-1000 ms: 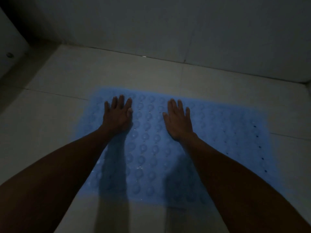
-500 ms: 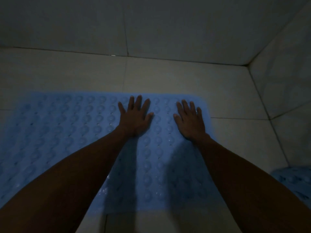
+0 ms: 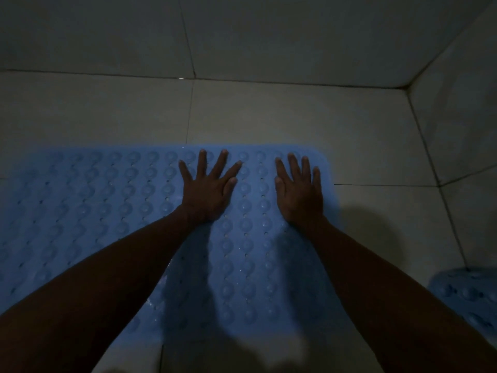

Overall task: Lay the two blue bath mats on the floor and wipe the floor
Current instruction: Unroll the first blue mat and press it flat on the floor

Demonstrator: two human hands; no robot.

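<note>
Both hands' grip flat (image 3: 207, 189) (image 3: 300, 192), blue mat (image 3: 107, 211), tiled floor (image 3: 269, 117) (dim)

Both hands flat on the near mat (image 3: 113, 211), left hand (image 3: 207, 188) beside right hand (image 3: 300, 191), second mat (image 3: 468, 294) far right

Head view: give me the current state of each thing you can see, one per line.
First blue bath mat: lying flat on the floor, bumps facing up, both hands on its right end.
Second blue bath mat: at the lower right edge, only partly in view, apart from the first; cannot tell if flat.
Left hand: open, fingers spread, palm down on the mat.
Right hand: open, palm down on the mat.
Tiled floor: bare beyond the mats.
</note>
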